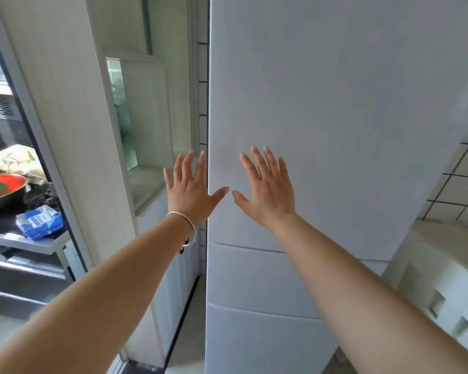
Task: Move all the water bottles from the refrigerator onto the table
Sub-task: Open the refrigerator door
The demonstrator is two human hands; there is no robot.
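Observation:
A tall white refrigerator (335, 103) fills the middle and right of the head view, and its doors are closed. No water bottle shows. My left hand (191, 188) is raised with fingers spread at the refrigerator's left edge, a thin silver bangle on its wrist. My right hand (268, 190) is spread flat in front of the upper door, palm toward it. I cannot tell whether either palm touches the door. Neither hand holds anything. No table surface for the bottles is clearly visible.
A pale cabinet with a glass panel (146, 117) stands left of the refrigerator. Through a doorway at far left lie a pan (3, 195) and a blue packet (39, 221) on a shelf. A light counter (449, 244) and tiled wall sit at right.

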